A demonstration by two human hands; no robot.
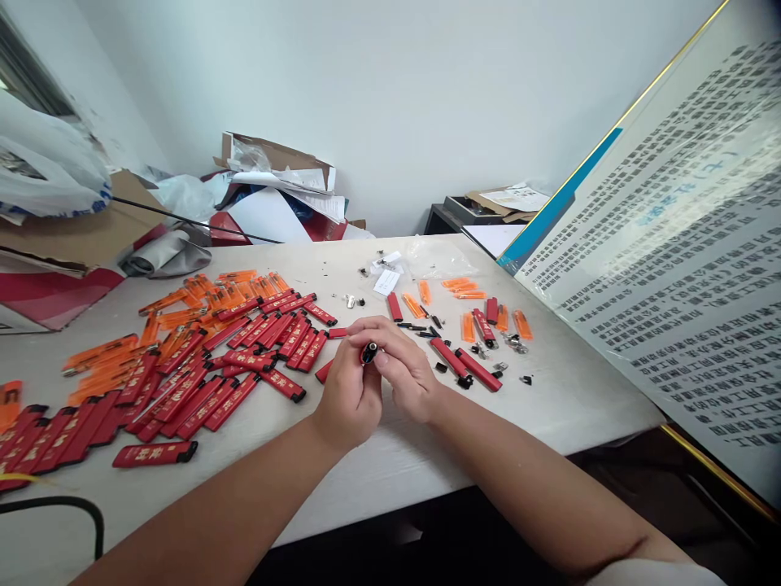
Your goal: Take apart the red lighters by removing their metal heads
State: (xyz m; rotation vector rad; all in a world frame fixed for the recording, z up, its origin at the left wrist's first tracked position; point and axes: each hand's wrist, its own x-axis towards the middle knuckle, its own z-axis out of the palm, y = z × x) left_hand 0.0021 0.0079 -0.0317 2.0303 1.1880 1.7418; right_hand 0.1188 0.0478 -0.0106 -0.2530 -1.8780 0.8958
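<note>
Glossy, flat-sided red lighters [232, 402] with gold characters and black ends lie heaped on the left of the smooth, pale bench [549, 419], mixed with see-through orange lighters [101, 356]. To the right are scattered more slim red and orange cases, thin black sticks [427, 331] and shiny metal bits [518, 344].

Near the middle, just above the bench, the left hand [351, 399] and right hand [410, 373] come together, fingers curled. Their joint grip is closed around a black-ended piece [369, 352], pointed end-on at me, with a round brassy centre; its body is hidden by the fingers. The right thumb presses against its side.

At the back, an open cardboard box [296, 153] holds crumpled clear plastic and loose papers [305, 179]. A white plastic bag [45, 122] bulges at far left; I can't make out its contents.
</note>
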